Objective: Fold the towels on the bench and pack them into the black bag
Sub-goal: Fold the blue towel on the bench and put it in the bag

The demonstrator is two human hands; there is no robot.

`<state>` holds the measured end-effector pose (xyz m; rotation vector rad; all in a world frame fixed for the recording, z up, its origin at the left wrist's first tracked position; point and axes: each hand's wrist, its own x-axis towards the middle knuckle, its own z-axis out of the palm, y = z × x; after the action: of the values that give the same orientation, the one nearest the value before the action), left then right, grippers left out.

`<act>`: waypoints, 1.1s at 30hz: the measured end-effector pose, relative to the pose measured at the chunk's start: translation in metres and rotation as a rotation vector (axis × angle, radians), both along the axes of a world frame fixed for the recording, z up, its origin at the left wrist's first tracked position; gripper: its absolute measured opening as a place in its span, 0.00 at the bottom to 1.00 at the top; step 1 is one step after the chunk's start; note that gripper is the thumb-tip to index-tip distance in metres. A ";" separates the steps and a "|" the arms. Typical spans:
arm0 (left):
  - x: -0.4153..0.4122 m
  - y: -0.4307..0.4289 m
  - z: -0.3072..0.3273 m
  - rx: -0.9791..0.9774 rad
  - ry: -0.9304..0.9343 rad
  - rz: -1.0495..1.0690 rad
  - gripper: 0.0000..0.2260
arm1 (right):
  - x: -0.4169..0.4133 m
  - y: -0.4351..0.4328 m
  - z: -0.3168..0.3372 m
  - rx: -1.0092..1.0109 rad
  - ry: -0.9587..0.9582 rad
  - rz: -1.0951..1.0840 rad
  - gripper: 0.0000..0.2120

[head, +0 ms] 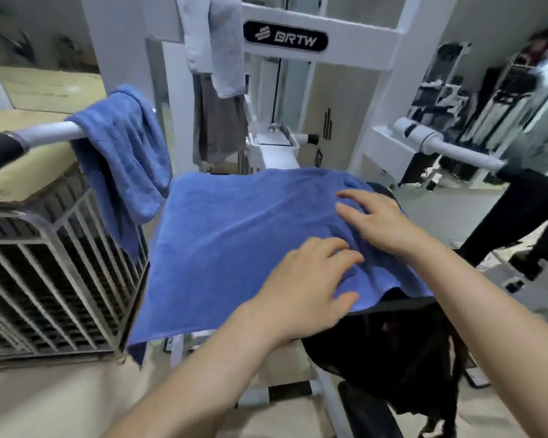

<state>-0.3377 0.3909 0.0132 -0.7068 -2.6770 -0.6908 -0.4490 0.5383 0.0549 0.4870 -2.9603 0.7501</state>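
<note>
gym interior. a white exercise machine frame (361,36) bears a "brtw" badge (285,36); a cable (277,90) runs down its centre, and a grip bar (45,132) juts out on the left (a blue towel (121,147) hangs over it).

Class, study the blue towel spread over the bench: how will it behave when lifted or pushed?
Probably floppy: the blue towel droops at its edges and its near corner hangs down. Pushed, it would likely bunch rather than slide: wrinkles gather between the left hand and right hand. Seemingly light, as it lies thin.
</note>
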 end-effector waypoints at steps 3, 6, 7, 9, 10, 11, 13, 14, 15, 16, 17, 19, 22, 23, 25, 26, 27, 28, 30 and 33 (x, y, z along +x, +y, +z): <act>-0.008 0.049 -0.010 -0.188 0.113 0.049 0.31 | -0.031 0.030 0.004 -0.144 -0.081 -0.073 0.22; -0.021 0.082 -0.012 -0.239 0.224 0.210 0.24 | -0.057 0.056 0.003 -0.023 -0.077 -0.079 0.22; -0.027 0.091 -0.011 -0.242 0.258 0.259 0.19 | -0.064 0.063 0.005 0.004 -0.081 -0.054 0.20; -0.037 0.105 -0.007 -0.280 0.268 0.327 0.10 | -0.076 0.075 0.009 0.006 -0.137 0.047 0.12; -0.040 0.111 -0.005 -0.310 0.253 0.348 0.08 | -0.080 0.079 0.011 0.006 -0.168 0.096 0.09; -0.043 0.117 -0.003 -0.335 0.245 0.364 0.08 | -0.084 0.083 0.013 0.000 -0.197 0.134 0.07; -0.049 0.127 -0.005 -0.317 0.264 0.391 0.10 | -0.092 0.087 0.016 -0.078 -0.283 0.162 0.05; -0.051 0.132 -0.006 -0.284 0.284 0.402 0.11 | -0.096 0.088 0.017 -0.185 -0.345 0.146 0.03; -0.052 0.138 -0.007 -0.241 0.303 0.409 0.12 | -0.101 0.091 0.019 -0.330 -0.422 0.114 0.02; -0.052 0.144 -0.009 -0.199 0.315 0.413 0.14 | -0.107 0.096 0.021 -0.483 -0.502 0.076 0.02; -0.052 0.151 -0.012 -0.170 0.321 0.414 0.15 | -0.113 0.101 0.021 -0.621 -0.575 0.046 0.04; -0.051 0.164 -0.015 -0.151 0.315 0.412 0.14 | -0.129 0.110 0.018 -0.812 -0.625 0.001 0.07; -0.050 0.176 -0.011 -0.053 0.230 0.408 0.09 | -0.150 0.119 0.004 -0.889 -0.496 -0.092 0.10; -0.049 0.181 -0.011 -0.028 0.214 0.404 0.08 | -0.155 0.120 -0.001 -0.904 -0.448 -0.119 0.11; -0.048 0.192 -0.010 -0.040 0.207 0.409 0.09 | -0.162 0.123 -0.010 -0.940 -0.396 -0.174 0.11; -0.047 0.197 -0.010 -0.085 0.205 0.429 0.11 | -0.165 0.124 -0.014 -0.966 -0.408 -0.206 0.11; -0.048 0.201 -0.010 -0.157 0.199 0.456 0.13 | -0.168 0.125 -0.018 -0.994 -0.448 -0.239 0.10; -0.049 0.204 -0.010 -0.253 0.196 0.478 0.16 | -0.170 0.128 -0.021 -1.006 -0.522 -0.266 0.09; -0.050 0.208 -0.010 -0.417 0.207 0.493 0.19 | -0.172 0.133 -0.028 -0.960 -0.725 -0.247 0.07; -0.051 0.211 -0.017 -0.471 0.264 0.510 0.17 | -0.169 0.143 -0.037 -0.890 -0.940 -0.058 0.03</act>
<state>-0.3884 0.6016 -0.0039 -0.1660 -2.6122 0.1566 -0.6184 0.6810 0.0176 -0.0670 -2.7311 2.6543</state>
